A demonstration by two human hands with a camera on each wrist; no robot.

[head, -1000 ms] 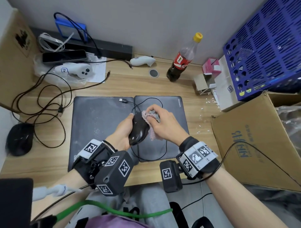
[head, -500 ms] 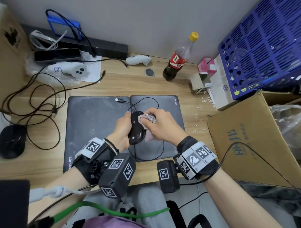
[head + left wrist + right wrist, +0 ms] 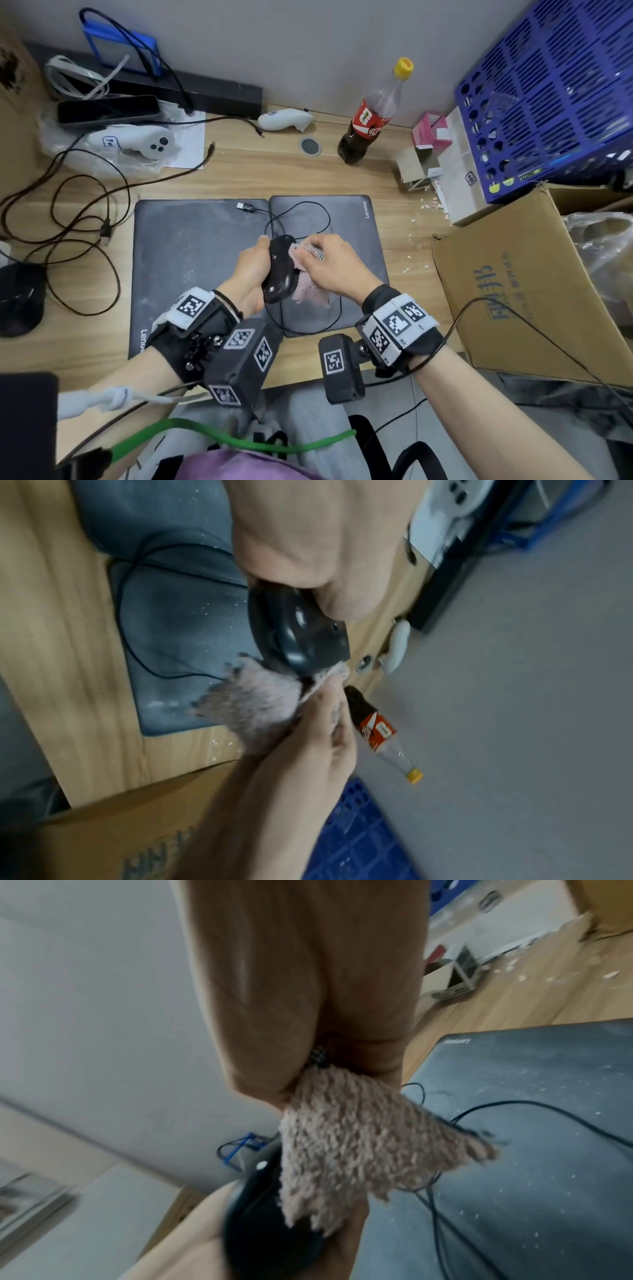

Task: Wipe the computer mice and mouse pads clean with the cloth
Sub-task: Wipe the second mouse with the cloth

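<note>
My left hand grips a black wired mouse and holds it tilted on its side above the two grey mouse pads. My right hand pinches a pink fluffy cloth and presses it against the mouse's right flank. In the left wrist view the mouse sits under my palm with the cloth at its far end. In the right wrist view the cloth hangs over the mouse. The left pad and the right pad are speckled with white dust. A second black mouse lies at the far left.
The mouse's cable loops over the right pad. Tangled cables lie on the left of the wooden desk. A cola bottle, white controllers, a blue crate and a cardboard box ring the pads.
My right hand has slid the cloth along the mouse's side, and my left hand has turned the mouse slightly. The head view has shifted a little.
</note>
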